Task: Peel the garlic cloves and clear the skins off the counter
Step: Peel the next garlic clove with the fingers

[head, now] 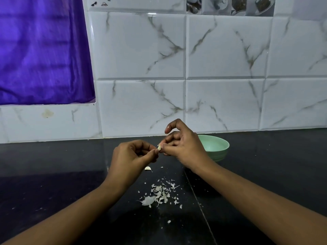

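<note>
Both forearms (265,197) come in from the bottom edge and meet over the counter (53,174). So here's where it's at: the garlic clove (159,148) is held up in the air between the two hands, above the dark counter. The left hand (131,156) pinches it with thumb and curled fingers, and the right hand (185,144) pinches it from the other side, index finger arched up and free. Only a sliver of the clove shows. Its long axis looks roughly upright, leaning a bit, and I can't tell which end is the tip. Just below the left hand a second clove (148,168) lies flat on the counter, long axis about left to right. It looks pale and bare, probably peeled. Nearer me there's a pile of skins (157,195) plus stray flakes, so I'd say peeling is well underway and clearing hasn't started. Behind the right hand sits a green bowl (217,145), and I can't see any cloves in the part that shows.
</note>
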{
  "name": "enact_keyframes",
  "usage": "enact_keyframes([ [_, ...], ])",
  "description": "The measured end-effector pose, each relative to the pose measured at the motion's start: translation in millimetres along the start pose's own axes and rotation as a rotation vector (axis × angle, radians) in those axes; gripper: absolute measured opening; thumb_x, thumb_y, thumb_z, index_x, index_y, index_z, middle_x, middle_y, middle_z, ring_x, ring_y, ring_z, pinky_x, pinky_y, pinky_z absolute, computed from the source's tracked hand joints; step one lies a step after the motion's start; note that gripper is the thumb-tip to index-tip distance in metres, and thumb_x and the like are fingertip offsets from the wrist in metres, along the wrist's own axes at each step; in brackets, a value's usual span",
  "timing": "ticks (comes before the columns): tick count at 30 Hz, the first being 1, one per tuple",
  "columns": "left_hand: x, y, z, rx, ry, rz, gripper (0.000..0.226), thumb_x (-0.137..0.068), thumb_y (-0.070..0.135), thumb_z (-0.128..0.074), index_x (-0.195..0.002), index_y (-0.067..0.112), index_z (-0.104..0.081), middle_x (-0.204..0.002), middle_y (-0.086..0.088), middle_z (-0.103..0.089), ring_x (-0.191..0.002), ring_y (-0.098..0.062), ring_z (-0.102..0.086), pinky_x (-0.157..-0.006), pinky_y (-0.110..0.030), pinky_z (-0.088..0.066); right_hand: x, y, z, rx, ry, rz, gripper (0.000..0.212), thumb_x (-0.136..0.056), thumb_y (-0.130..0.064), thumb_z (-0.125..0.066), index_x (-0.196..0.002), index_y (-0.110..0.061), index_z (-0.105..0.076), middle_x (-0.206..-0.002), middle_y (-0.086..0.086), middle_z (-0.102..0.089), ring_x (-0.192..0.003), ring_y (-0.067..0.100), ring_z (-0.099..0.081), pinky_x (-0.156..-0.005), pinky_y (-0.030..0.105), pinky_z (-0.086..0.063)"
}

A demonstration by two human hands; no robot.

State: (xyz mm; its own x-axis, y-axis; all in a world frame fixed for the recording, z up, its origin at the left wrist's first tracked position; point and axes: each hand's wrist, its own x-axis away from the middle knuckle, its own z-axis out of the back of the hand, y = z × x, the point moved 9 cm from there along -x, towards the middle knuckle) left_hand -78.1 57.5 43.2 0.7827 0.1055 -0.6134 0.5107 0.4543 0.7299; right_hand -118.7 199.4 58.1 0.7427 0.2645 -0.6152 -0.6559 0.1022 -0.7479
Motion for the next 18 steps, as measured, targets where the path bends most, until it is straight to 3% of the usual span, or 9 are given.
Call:
enact_keyframes([
  [7, -2.9, -8.5, -2.1, 0.209, 0.000, 0.086, 0.006, -0.081, 0.013, -0.071, -0.076, 0.012, -0.072, -0.067, -0.009, -0.073, -0.067, -0.019, -0.072, -0.063, -0.024, -0.056, 2.6, -2.5, 0.6, -0.160, 0.081, -0.006, 0.034, -0.078, 0.006, -0.068, -0.088, -0.019, -0.048, -0.073, 0.009, -0.067, -0.067, 0.022, -0.067, -0.072, 0.041, -0.058],
  [13, 0.3, -12.5, -10.4, 0.288, -0.044, 0.139, 0.006, -0.082, 0.011, -0.070, -0.078, 0.007, -0.071, -0.071, -0.013, -0.073, -0.068, -0.022, -0.072, -0.069, -0.034, -0.056, 2.9, 4.3, -4.2, -0.200, 0.058, -0.062, 0.035, -0.080, 0.007, -0.064, -0.087, -0.022, -0.047, -0.079, 0.011, -0.063, -0.071, 0.022, -0.062, -0.067, 0.044, -0.059],
  [18, 3.7, -20.6, -19.0, 0.395, -0.080, 0.232, 0.006, -0.083, 0.010, -0.067, -0.080, 0.004, -0.068, -0.070, -0.013, -0.072, -0.062, -0.018, -0.069, -0.063, -0.031, -0.054, 1.3, 9.2, -7.3, -0.110, -0.004, -0.109, 0.028, -0.082, 0.000, -0.064, -0.088, -0.022, -0.048, -0.076, 0.003, -0.056, -0.065, 0.013, -0.054, -0.059, 0.039, -0.057],
])
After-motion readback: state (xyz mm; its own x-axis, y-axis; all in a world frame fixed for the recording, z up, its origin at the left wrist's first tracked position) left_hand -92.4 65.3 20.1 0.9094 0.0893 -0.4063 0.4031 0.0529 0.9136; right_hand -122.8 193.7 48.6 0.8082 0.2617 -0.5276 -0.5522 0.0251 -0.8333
